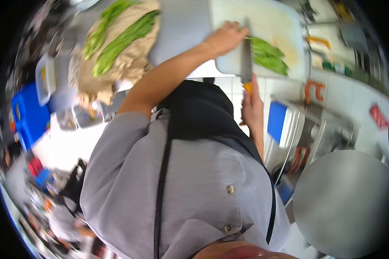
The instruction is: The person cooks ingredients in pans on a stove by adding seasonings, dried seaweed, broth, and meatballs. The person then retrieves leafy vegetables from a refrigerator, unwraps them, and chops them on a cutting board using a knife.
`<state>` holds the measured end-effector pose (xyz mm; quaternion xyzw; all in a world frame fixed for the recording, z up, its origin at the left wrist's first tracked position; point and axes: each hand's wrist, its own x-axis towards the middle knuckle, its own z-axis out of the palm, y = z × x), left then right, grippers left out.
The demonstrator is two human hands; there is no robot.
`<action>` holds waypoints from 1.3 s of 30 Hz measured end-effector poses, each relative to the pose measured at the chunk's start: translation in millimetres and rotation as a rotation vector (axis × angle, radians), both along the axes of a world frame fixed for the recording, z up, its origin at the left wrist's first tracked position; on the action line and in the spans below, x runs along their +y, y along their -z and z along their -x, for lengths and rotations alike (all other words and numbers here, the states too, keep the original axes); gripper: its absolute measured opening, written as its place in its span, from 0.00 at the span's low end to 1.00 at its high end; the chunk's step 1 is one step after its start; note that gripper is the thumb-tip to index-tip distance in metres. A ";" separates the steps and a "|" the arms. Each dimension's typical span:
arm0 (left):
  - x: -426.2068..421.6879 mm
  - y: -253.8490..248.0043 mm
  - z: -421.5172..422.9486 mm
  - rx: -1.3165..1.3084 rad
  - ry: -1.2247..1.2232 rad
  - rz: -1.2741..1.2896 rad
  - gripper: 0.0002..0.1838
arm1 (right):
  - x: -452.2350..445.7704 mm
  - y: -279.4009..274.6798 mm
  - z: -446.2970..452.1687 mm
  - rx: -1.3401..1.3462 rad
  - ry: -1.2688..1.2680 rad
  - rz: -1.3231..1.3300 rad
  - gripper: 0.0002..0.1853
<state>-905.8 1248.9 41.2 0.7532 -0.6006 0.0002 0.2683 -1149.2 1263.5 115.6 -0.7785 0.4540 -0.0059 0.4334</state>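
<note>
My right hand [253, 105] is wrapped round the yellow handle of a knife [247, 58], whose blade lies across the left part of a white cutting board [276, 19]. Just left of the blade, the closed fingers of my left hand [226, 39] rest over the board at the end of a green leafy vegetable [269, 56]; what they hold is hidden. The leaves spread out to the right of the blade. Two more leafy bunches [127, 41] lie on brown paper [132, 64] at the left.
The steel counter [177, 30] runs between paper and board. A white container [45, 80] and a blue crate [30, 114] are at the left. Below right stand a steel rack [304, 110] and a large round metal surface [345, 203]. Another person [67, 220] is at lower left.
</note>
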 end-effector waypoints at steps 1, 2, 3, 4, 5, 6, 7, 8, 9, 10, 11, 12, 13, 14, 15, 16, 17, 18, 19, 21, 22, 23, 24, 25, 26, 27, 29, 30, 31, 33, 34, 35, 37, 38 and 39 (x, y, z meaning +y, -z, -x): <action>1.4 2.6 -7.4 0.089 -0.029 0.036 0.14 | -2.9 -4.1 -1.1 -0.024 0.036 -0.073 0.33; 10.3 -1.1 -15.8 0.074 -0.108 0.019 0.14 | -3.2 -15.8 -6.1 -0.036 0.092 -0.177 0.32; 21.1 -10.1 -19.4 0.347 -0.200 0.052 0.13 | -3.7 -27.8 -9.8 -0.037 0.154 -0.280 0.32; 34.4 -18.9 -23.3 0.620 -0.282 0.108 0.13 | -4.9 -28.8 -10.8 -0.113 0.183 -0.309 0.32; 55.2 -27.7 -28.9 0.606 -0.347 0.116 0.13 | -7.9 -29.1 -11.7 -0.189 0.212 -0.341 0.32; 84.4 -37.6 -34.4 0.761 -0.360 0.172 0.15 | -12.2 -29.8 -12.5 -0.219 0.203 -0.334 0.32; 119.7 -49.0 -36.2 0.911 -0.379 0.233 0.17 | -16.3 -29.6 -14.2 -0.247 0.191 -0.340 0.31; 159.3 -65.4 -34.6 0.900 -0.464 0.327 0.19 | -18.7 -31.7 -19.3 -0.239 0.183 -0.308 0.31; 201.7 -81.6 -36.2 0.840 -0.637 0.306 0.19 | -21.3 -34.5 -24.7 -0.231 0.185 -0.273 0.31; 245.2 -94.2 -35.1 0.784 -0.791 0.282 0.20 | -25.5 -34.9 -28.6 -0.229 0.152 -0.265 0.31; 296.8 -88.0 -41.4 0.871 -0.838 0.387 0.21 | -30.3 -35.4 -33.3 -0.228 0.137 -0.244 0.31; 341.7 -103.2 -35.2 0.655 -1.129 0.126 0.22 | -32.9 -37.6 -39.2 -0.247 0.106 -0.235 0.31; 385.4 -104.0 -35.8 0.547 -1.266 0.093 0.22 | -37.4 -37.1 -42.3 -0.246 0.125 -0.221 0.31; 432.1 -103.6 -33.3 0.430 -1.374 0.063 0.22 | -40.3 -36.4 -42.6 -0.249 0.092 -0.243 0.32; 471.7 -101.2 -35.2 0.322 -1.441 0.007 0.23 | -46.0 -36.3 -37.2 -0.250 0.092 -0.244 0.32; 503.7 -97.5 -41.3 0.205 -1.488 -0.088 0.24 | -54.0 -32.7 -32.6 -0.286 0.089 -0.271 0.32; 519.5 -91.4 -50.2 0.071 -1.520 -0.229 0.25 | -60.6 -28.3 -26.5 -0.246 0.147 -0.219 0.31; 514.8 -94.1 -59.7 -0.120 -1.558 -0.375 0.27 | -58.1 -36.6 -26.0 -0.282 0.245 -0.234 0.28; 489.9 -101.7 -66.5 -0.315 -1.598 -0.426 0.28 | -57.2 -35.9 -19.6 -0.415 0.272 -0.181 0.22; 424.7 -104.1 -72.2 -0.362 -1.494 -0.166 0.32 | -60.8 -29.7 -12.9 -0.558 0.210 -0.060 0.14; 389.8 -91.1 -71.1 -0.190 -1.293 0.052 0.29 | -59.7 -32.4 -7.2 -0.512 0.238 -0.039 0.13; 354.7 -78.8 -68.0 -0.027 -1.093 0.244 0.26 | -55.4 -36.2 -1.1 -0.465 0.253 -0.034 0.12; 298.6 -79.5 -58.3 0.038 -0.906 0.204 0.23 | -47.4 -37.6 4.5 -0.466 0.279 -0.034 0.12; 249.3 -62.3 -42.5 0.424 -0.701 0.317 0.20 | -40.9 -38.3 8.7 -0.312 0.203 0.059 0.11; 194.1 -72.9 -23.0 0.367 -0.593 0.184 0.18 | -36.5 -37.8 12.0 -0.159 0.120 0.149 0.10; 146.2 -57.5 -18.7 0.419 -0.319 0.255 0.16 | -43.6 -29.9 15.4 -0.161 0.140 0.136 0.10; 89.7 -51.0 1.4 0.396 -0.144 0.230 0.15 | -37.0 -14.8 22.5 0.020 0.010 0.192 0.10; 70.0 -43.7 6.3 0.411 -0.072 0.225 0.15 | -32.5 -11.6 19.4 0.039 -0.046 0.291 0.09; 56.4 -43.0 11.0 0.408 -0.053 0.217 0.15 | -27.6 -7.0 16.7 0.027 -0.062 0.391 0.08; 39.0 -39.7 16.3 0.381 -0.007 0.148 0.15 | -18.9 -13.4 6.8 0.025 -0.019 0.437 0.08; 36.5 -35.0 16.8 0.383 0.006 0.135 0.15 | -14.5 -15.1 3.3 0.028 -0.005 0.426 0.08; 33.2 -32.5 16.9 0.376 0.017 0.117 0.16 | -11.7 -18.2 -0.2 0.014 0.017 0.461 0.08; 27.9 -28.1 14.6 0.366 0.040 0.097 0.18 | -10.8 -13.7 -3.2 -0.001 0.051 0.496 0.09; 27.1 -23.5 13.1 0.367 0.046 0.083 0.19 | -13.4 -4.3 -4.2 0.111 -0.015 0.395 0.09; 27.1 -20.8 12.8 0.370 0.049 0.069 0.20 | -15.2 -1.2 -7.5 0.222 -0.084 0.290 0.09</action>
